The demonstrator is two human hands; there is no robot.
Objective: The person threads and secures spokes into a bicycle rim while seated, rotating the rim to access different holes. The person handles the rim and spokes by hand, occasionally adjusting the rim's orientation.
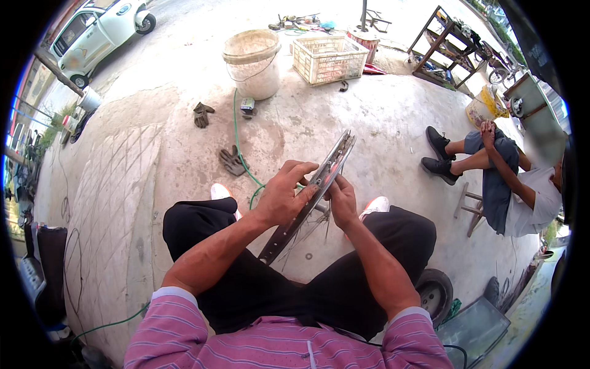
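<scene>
A metal wheel rim (281,238) is held nearly edge-on between my knees, tilted with its upper end leaning right. My left hand (284,195) grips it from the left, thumb and fingers around the rim's upper part. On the other side my right hand (342,200) has its fingers closed at the rim and the spokes. Several thin loose-ended spokes (301,232) hang below, around a small hub (322,210). Some of my right fingertips are hidden behind the rim.
Ahead stand a dirty white bucket (257,77) and a plastic crate (329,63). Two dark gloves, a small box (247,104) and a green hose (237,129) lie on the concrete. A seated person (522,190) is at right; a tyre (434,296) lies by my right knee.
</scene>
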